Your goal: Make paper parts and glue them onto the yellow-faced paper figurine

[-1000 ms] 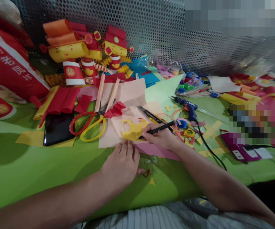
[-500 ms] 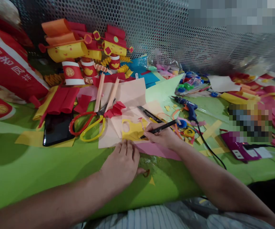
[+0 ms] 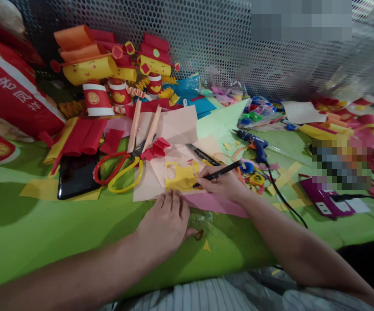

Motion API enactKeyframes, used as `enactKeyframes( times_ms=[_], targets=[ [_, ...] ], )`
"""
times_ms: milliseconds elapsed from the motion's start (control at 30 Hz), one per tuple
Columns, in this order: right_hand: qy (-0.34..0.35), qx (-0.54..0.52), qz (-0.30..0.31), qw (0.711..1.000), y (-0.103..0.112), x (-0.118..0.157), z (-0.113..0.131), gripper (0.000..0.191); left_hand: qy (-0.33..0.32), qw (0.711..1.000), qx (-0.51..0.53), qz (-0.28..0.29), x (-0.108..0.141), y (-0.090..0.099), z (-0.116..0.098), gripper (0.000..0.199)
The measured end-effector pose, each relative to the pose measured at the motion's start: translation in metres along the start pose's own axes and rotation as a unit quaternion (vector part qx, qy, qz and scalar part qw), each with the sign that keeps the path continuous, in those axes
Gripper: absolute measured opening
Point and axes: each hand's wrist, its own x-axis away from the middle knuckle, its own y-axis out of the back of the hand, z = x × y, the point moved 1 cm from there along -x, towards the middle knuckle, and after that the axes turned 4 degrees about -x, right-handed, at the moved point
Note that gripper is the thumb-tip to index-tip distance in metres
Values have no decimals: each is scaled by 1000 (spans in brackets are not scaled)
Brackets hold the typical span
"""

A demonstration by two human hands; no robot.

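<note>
The right hand grips the pen low for tip control; the left hand, fingers together, steadies the lower edge of yellow paper atop pale sheets.

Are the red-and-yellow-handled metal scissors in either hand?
No, the scissors lie beyond the left hand, untouched, and the right hand holds a slim black pen.

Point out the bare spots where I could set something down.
The widest bare patch of green tabletop is at the front left, between the smartphone and left forearm. A smaller one lies between the small yellow scrap and right forearm. Further back it is crowded: scissors, glue gun, paper strips.
</note>
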Motion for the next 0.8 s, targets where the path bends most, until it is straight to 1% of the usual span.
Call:
enactKeyframes(
  times_ms=[133, 367, 500, 800],
  targets=[
    [0, 4, -6, 1000, 2, -1, 1, 16, 0, 1000, -9, 0, 0, 0, 0, 55],
    [2, 7, -9, 1000, 4, -1, 1, 14, -5, 1000, -18, -17, 0, -1, 0, 55],
    [-6, 8, -17, 1000, 4, -1, -2, 16, -3, 1000, -27, -5, 0, 0, 1, 55],
    [-22, 11, -19, 1000, 6, -2, -5, 21, -1, 999, -35, -6, 0, 0, 0, 56]
  ],
)
